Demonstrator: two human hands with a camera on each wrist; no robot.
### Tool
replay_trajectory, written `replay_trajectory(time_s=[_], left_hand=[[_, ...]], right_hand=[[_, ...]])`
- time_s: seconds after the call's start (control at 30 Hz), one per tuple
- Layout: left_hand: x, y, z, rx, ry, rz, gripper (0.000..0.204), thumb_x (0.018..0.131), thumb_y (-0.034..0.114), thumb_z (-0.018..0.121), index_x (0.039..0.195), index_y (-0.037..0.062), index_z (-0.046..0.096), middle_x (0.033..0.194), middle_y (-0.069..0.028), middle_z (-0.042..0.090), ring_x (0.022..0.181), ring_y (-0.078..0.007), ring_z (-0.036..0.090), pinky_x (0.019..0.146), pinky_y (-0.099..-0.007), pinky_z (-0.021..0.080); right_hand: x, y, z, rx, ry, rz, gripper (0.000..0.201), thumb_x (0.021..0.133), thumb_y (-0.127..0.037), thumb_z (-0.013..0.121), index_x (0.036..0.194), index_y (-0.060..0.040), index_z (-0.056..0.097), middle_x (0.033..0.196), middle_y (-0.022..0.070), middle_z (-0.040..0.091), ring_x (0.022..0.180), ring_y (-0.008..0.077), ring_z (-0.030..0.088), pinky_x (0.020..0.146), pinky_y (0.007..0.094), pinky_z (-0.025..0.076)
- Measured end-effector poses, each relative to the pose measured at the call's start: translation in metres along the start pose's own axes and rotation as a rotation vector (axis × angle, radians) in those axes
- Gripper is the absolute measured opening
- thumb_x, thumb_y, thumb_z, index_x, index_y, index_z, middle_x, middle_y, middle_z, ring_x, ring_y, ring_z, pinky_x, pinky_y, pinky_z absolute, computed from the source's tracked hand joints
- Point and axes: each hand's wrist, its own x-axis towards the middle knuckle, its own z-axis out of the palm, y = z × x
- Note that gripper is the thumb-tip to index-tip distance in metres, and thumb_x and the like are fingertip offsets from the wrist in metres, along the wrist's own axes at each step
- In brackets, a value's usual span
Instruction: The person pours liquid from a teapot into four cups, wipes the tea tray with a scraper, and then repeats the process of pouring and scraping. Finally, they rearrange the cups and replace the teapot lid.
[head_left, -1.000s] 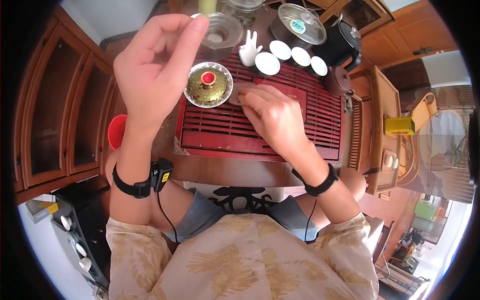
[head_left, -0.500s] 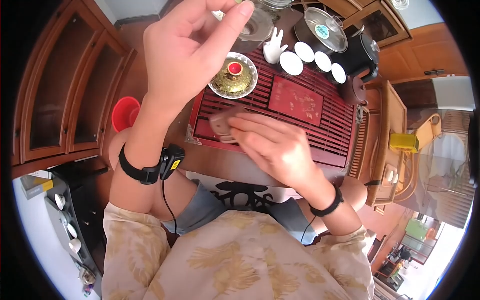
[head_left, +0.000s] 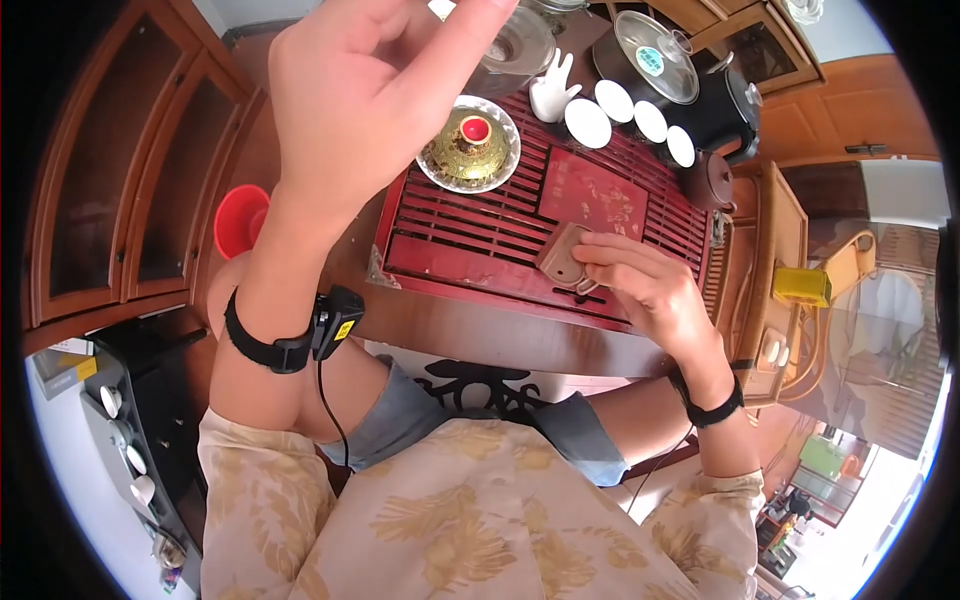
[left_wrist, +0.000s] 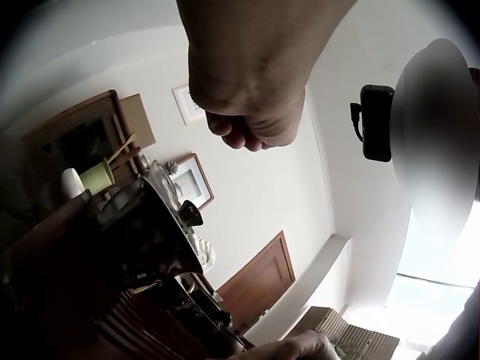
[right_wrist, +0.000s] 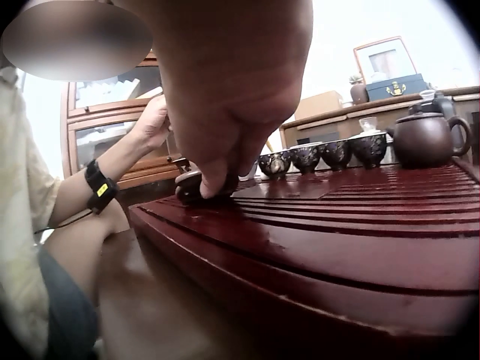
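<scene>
My right hand (head_left: 650,295) pinches a small brown block (head_left: 562,255) with a rounded outline and small dark holes. That block is down at the front part of the red slatted tea tray (head_left: 450,265), close over its surface. The right wrist view shows its edge (right_wrist: 191,186) under my fingertips, with the hand covering the rest. Raised at upper left, my left hand (head_left: 350,110) has curled fingers and the thumb near the index finger, with nothing visible in it. Below and beside it sits a gold lidded bowl (head_left: 465,152) on a white patterned saucer.
Several dark cups (right_wrist: 337,155) with white insides stand along the tray's back, beside a white hand figurine (head_left: 552,90). A brown teapot (head_left: 708,180) is at the back right. Behind are a glass-lidded pot (head_left: 645,60) and a black kettle (head_left: 725,110). A red bucket (head_left: 240,222) stands left.
The right hand took the brown block left toward the tray's front left, then brought it right to the front middle. The left hand stays raised, moving slightly up in view.
</scene>
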Motion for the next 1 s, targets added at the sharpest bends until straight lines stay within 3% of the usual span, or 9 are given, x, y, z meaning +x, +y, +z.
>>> replay_trajectory(time_s=[0.13, 0.27, 0.4, 0.53, 0.6, 0.73, 0.8, 0.83, 1.0], left_hand=[[-0.002, -0.003, 0.012, -0.083, 0.094, -0.034, 0.010, 0.106, 0.001, 0.075, 0.097, -0.0019, 0.074, 0.072, 0.0057, 0.068, 0.059, 0.0033, 0.053, 0.054, -0.0170, 0.032], [-0.005, -0.003, -0.002, 0.100, 0.046, -0.091, 0.014, 0.104, 0.006, 0.079, 0.116, -0.0010, 0.082, 0.076, 0.0039, 0.070, 0.063, -0.0003, 0.054, 0.057, -0.0184, 0.036], [-0.005, 0.001, -0.002, 0.088, 0.045, -0.094, 0.014, 0.105, 0.006, 0.079, 0.116, -0.0016, 0.081, 0.076, 0.0031, 0.069, 0.065, -0.0013, 0.055, 0.059, -0.0187, 0.037], [-0.005, 0.000, -0.003, 0.048, 0.024, -0.119, 0.014, 0.105, 0.005, 0.079, 0.117, -0.0019, 0.081, 0.077, 0.0022, 0.070, 0.066, -0.0018, 0.055, 0.060, -0.0192, 0.037], [-0.004, 0.000, 0.004, 0.147, 0.061, -0.039, 0.006, 0.106, 0.004, 0.076, 0.104, -0.0016, 0.076, 0.073, 0.0046, 0.068, 0.059, 0.0004, 0.053, 0.055, -0.0181, 0.035], [-0.002, 0.008, 0.017, 0.259, 0.128, -0.011, 0.024, 0.107, 0.003, 0.075, 0.084, 0.0037, 0.065, 0.065, 0.0058, 0.061, 0.053, 0.0012, 0.047, 0.050, -0.0185, 0.034], [-0.003, 0.001, 0.004, 0.147, 0.066, -0.069, 0.005, 0.105, 0.004, 0.077, 0.106, 0.0001, 0.076, 0.073, 0.0031, 0.067, 0.061, -0.0008, 0.052, 0.057, -0.0190, 0.036], [-0.005, -0.001, -0.002, 0.093, 0.034, -0.100, 0.014, 0.105, 0.005, 0.079, 0.116, -0.0017, 0.081, 0.077, 0.0018, 0.070, 0.066, -0.0019, 0.055, 0.060, -0.0193, 0.037], [-0.003, -0.001, 0.000, 0.107, 0.046, -0.126, 0.014, 0.104, 0.007, 0.079, 0.116, -0.0012, 0.081, 0.077, 0.0015, 0.070, 0.065, -0.0022, 0.055, 0.060, -0.0194, 0.038]], right_hand=[[0.029, -0.021, 0.008, 0.014, 0.113, -0.108, 0.027, 0.083, -0.002, 0.074, 0.109, -0.0063, 0.075, 0.130, 0.0121, 0.078, 0.123, 0.0325, 0.076, 0.099, 0.0412, 0.066], [0.074, -0.029, 0.036, 0.101, 0.111, -0.288, 0.028, 0.087, -0.002, 0.066, 0.114, -0.0061, 0.071, 0.131, 0.0097, 0.076, 0.127, 0.0313, 0.073, 0.098, 0.0401, 0.065], [0.065, -0.012, 0.032, 0.118, 0.060, -0.226, 0.030, 0.083, 0.003, 0.067, 0.112, -0.0054, 0.070, 0.133, 0.0098, 0.075, 0.127, 0.0326, 0.072, 0.096, 0.0410, 0.066], [0.005, 0.007, -0.003, -0.002, -0.009, -0.043, 0.030, 0.078, 0.007, 0.071, 0.106, -0.0035, 0.072, 0.131, 0.0136, 0.077, 0.125, 0.0354, 0.074, 0.099, 0.0413, 0.065], [-0.026, 0.017, -0.015, 0.012, -0.002, 0.052, 0.024, 0.080, 0.006, 0.073, 0.103, -0.0028, 0.075, 0.129, 0.0153, 0.079, 0.124, 0.0369, 0.075, 0.101, 0.0413, 0.065], [-0.041, 0.017, -0.021, -0.048, 0.043, 0.074, 0.025, 0.082, 0.005, 0.076, 0.105, -0.0037, 0.076, 0.129, 0.0146, 0.079, 0.124, 0.0369, 0.075, 0.099, 0.0426, 0.066], [-0.019, 0.012, -0.020, -0.077, 0.109, -0.017, 0.025, 0.083, 0.004, 0.075, 0.106, -0.0046, 0.076, 0.129, 0.0137, 0.079, 0.123, 0.0356, 0.075, 0.098, 0.0426, 0.067], [-0.003, 0.010, -0.017, -0.091, 0.141, -0.062, 0.026, 0.083, 0.003, 0.075, 0.107, -0.0050, 0.076, 0.129, 0.0133, 0.079, 0.123, 0.0349, 0.076, 0.097, 0.0427, 0.067], [0.063, 0.024, 0.011, -0.045, 0.183, -0.200, 0.026, 0.087, 0.000, 0.072, 0.112, -0.0068, 0.074, 0.130, 0.0115, 0.078, 0.121, 0.0326, 0.075, 0.097, 0.0425, 0.066]])
